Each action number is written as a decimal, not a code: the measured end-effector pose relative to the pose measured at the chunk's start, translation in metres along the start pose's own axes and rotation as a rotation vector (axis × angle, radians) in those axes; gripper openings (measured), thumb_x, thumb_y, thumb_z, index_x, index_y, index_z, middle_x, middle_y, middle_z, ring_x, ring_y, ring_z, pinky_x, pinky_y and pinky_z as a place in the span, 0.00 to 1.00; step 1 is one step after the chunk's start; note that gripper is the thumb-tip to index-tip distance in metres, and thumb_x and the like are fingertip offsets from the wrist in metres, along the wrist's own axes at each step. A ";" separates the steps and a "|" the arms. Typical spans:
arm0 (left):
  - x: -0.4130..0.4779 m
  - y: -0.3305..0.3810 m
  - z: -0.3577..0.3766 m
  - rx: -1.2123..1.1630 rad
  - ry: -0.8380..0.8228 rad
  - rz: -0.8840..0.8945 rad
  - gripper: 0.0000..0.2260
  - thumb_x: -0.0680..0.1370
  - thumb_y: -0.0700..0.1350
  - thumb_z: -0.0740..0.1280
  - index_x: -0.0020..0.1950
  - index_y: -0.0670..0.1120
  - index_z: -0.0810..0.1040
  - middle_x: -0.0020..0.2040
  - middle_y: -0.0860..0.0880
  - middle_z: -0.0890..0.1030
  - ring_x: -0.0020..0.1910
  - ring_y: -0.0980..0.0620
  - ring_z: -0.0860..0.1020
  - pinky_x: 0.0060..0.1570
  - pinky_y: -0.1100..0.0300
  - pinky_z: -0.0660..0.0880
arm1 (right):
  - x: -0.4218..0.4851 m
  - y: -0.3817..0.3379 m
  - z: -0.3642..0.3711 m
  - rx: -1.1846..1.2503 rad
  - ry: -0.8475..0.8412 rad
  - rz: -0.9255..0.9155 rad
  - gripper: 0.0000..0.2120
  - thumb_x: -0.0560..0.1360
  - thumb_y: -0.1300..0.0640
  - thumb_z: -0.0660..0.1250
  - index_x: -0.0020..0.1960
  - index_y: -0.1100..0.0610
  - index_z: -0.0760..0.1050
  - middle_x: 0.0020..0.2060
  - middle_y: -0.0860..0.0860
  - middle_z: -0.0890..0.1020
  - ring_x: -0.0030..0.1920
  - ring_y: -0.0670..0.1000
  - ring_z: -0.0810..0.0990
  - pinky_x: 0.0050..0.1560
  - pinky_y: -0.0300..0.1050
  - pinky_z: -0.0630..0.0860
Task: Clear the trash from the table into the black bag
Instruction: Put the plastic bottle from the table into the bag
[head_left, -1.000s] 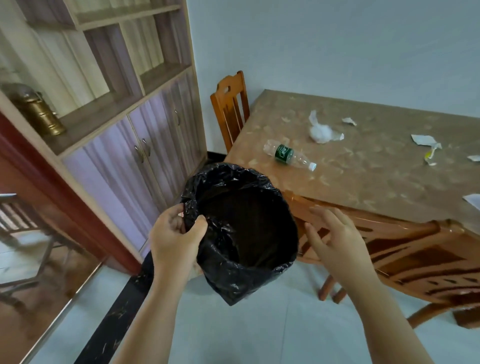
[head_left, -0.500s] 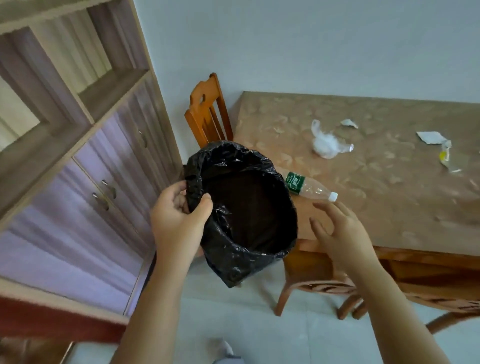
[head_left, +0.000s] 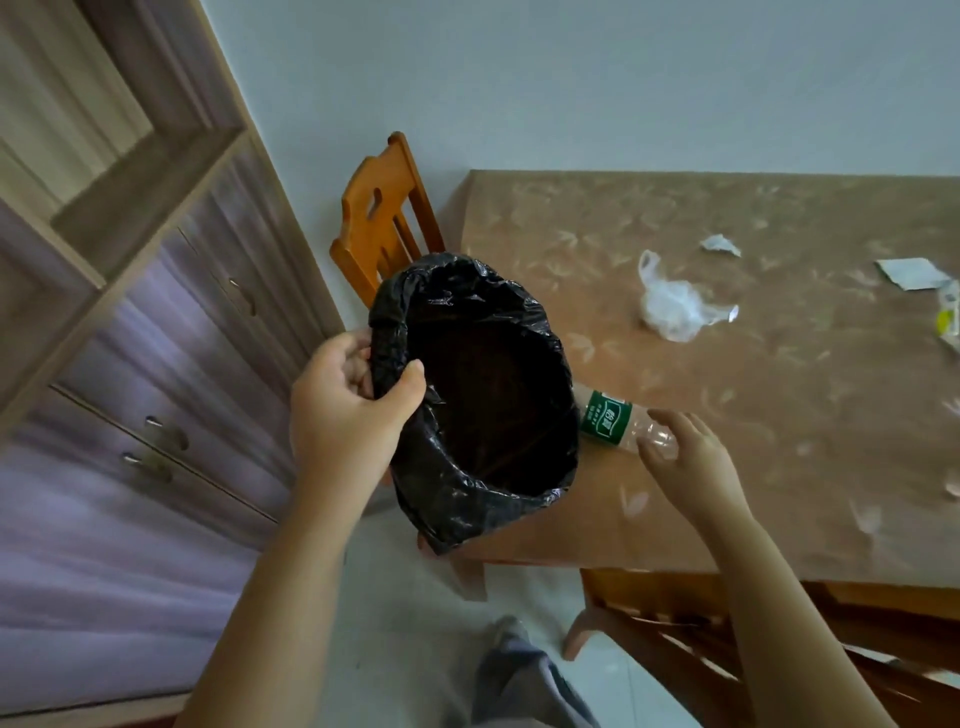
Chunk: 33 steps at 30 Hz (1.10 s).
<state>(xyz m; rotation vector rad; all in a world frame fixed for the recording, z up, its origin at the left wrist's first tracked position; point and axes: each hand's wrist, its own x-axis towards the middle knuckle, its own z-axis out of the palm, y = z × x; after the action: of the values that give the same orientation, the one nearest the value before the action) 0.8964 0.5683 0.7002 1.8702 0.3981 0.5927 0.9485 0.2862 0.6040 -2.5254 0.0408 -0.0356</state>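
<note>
Head view: the left hand (head_left: 353, 410) holds the black bag (head_left: 452, 499) open-mouthed over the bench's (head_left: 727, 499) left edge, thumb and curled fingers (head_left: 356, 364) pinching its rim. The plastic bottle (head_left: 608, 423) (green label, lying on its side) sits by that left edge toward the near corner, its base hidden behind the bag. The right hand (head_left: 696, 467) hovers at the bottle's neck with its fingers loosely spread, not closed round it; through the blur we cannot tell whether they touch.

Toward the middle of the bench we see a crumpled clear bag (head_left: 672, 306). A small paper scrap (head_left: 719, 244) lies beyond it nearer the far edge. A white paper (head_left: 909, 273) and a yellow-marked wrapper (head_left: 948, 322) lie at the right. An orange chair (head_left: 379, 218) stands by the far left corner.
</note>
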 end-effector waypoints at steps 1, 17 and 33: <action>0.007 0.000 0.006 0.017 -0.002 -0.002 0.16 0.64 0.54 0.69 0.51 0.55 0.75 0.40 0.57 0.81 0.39 0.62 0.79 0.39 0.62 0.76 | 0.011 0.005 0.005 0.007 -0.014 0.013 0.16 0.73 0.57 0.65 0.60 0.57 0.72 0.57 0.57 0.77 0.57 0.58 0.74 0.55 0.53 0.72; 0.067 -0.020 0.050 0.026 -0.082 -0.035 0.12 0.69 0.44 0.72 0.52 0.49 0.78 0.39 0.53 0.80 0.35 0.61 0.78 0.34 0.67 0.74 | 0.083 0.055 0.056 -0.135 -0.151 0.164 0.26 0.69 0.53 0.69 0.65 0.53 0.67 0.59 0.58 0.72 0.59 0.61 0.68 0.54 0.57 0.70; 0.092 -0.031 0.042 -0.124 -0.153 -0.030 0.12 0.68 0.44 0.72 0.49 0.55 0.77 0.44 0.51 0.83 0.42 0.57 0.81 0.41 0.61 0.78 | 0.061 0.038 0.065 0.168 0.103 0.290 0.29 0.65 0.54 0.74 0.63 0.54 0.68 0.53 0.56 0.72 0.53 0.56 0.73 0.38 0.40 0.71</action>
<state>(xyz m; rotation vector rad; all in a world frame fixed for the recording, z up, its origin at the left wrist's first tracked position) 0.9958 0.5961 0.6782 1.7736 0.2823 0.4404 1.0113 0.2903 0.5293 -2.3249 0.4266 -0.0504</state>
